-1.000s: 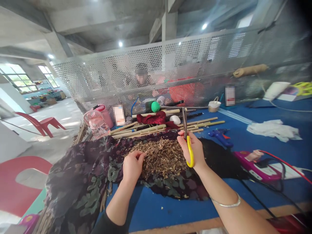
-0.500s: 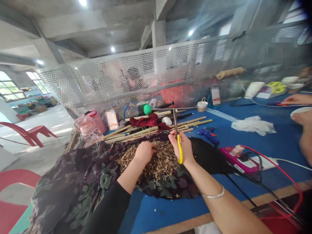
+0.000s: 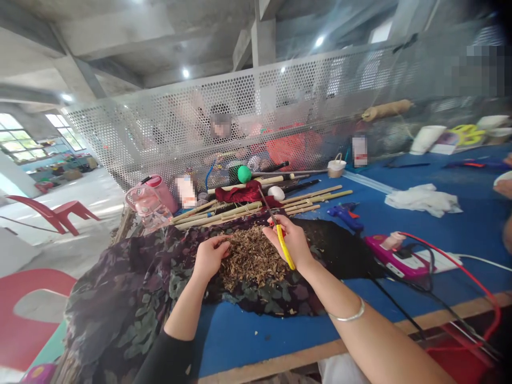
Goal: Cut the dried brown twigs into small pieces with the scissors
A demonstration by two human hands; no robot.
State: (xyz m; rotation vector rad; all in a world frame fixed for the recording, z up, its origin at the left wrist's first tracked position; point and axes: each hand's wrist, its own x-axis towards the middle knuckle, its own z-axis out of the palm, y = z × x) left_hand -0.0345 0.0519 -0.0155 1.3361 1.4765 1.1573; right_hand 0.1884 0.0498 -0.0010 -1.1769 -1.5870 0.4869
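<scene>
A heap of brown dried plant bits lies on a dark floral cloth spread over the blue table. My left hand rests at the heap's left edge, fingers curled and pinching some of the bits. My right hand hovers over the heap's right side, closed on yellow-handled scissors whose blades point up and to the left.
Bamboo sticks, a red cloth, a green ball and a pink bottle lie behind the heap. A blue glue gun, a pink power strip with cables and a white cloth sit right. A perforated screen backs the table.
My left hand drew back from the heap's middle to its left edge. The scissors tilted from upright toward the left. The view shifted slightly.
</scene>
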